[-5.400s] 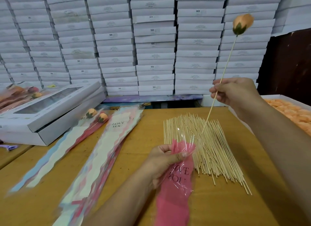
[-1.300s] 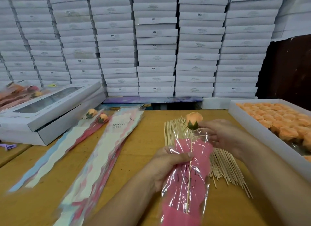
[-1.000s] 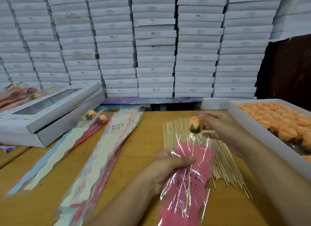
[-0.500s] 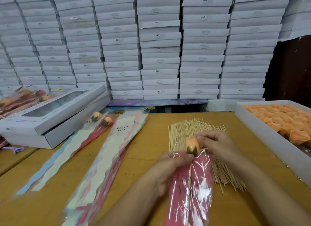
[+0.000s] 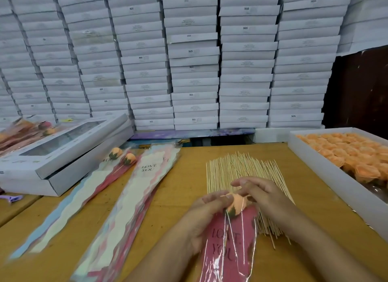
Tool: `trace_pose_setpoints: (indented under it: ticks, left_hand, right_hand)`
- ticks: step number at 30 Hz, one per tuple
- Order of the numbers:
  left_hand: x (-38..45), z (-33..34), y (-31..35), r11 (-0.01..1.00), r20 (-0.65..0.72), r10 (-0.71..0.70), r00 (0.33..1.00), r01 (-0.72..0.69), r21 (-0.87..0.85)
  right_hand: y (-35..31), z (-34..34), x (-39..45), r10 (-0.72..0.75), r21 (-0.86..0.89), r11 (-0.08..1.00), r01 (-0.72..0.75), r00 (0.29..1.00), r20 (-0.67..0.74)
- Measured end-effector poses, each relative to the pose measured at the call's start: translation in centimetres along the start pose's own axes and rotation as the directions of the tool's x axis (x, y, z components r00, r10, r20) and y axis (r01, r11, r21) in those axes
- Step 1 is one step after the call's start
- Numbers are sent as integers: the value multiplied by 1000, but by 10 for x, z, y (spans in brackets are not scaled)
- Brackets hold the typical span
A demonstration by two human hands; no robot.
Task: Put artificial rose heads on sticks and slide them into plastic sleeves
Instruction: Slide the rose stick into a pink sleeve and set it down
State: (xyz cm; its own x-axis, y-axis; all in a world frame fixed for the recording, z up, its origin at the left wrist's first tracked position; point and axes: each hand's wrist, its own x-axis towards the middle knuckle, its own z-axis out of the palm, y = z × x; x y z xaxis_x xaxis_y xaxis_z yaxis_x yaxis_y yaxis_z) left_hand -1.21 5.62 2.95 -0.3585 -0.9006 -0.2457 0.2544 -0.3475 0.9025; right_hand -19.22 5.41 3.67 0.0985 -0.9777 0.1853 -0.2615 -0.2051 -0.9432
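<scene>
An orange rose head (image 5: 236, 204) on a thin stick sits at the mouth of a pink plastic sleeve (image 5: 228, 248) printed "LOVE YOU"; the stick runs down inside the sleeve. My left hand (image 5: 206, 215) grips the sleeve's top left edge, thumb beside the rose. My right hand (image 5: 259, 194) pinches the rose head from the right with curled fingers. Both hands are over the near end of a pile of bare wooden sticks (image 5: 241, 168) on the table.
A white tray (image 5: 336, 181) full of orange rose heads stands at the right. A stack of empty sleeves (image 5: 134, 197) lies left of centre, with two sleeved roses (image 5: 122, 155) beyond it. A windowed box (image 5: 63, 147) is far left. Stacked white boxes (image 5: 189, 61) form the back wall.
The rose on its stick has gone down into the pink sleeve until its head reached the sleeve's mouth. My right hand followed it down, and both hands came nearer to me.
</scene>
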Motion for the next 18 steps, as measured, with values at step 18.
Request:
trace_pose_setpoints:
  ticks: [18]
  left_hand:
    - [13,-4,-6,998,-35,55,998,-55,6]
  right_hand:
    - [3,3,-1,36,59,997,-54,962,271]
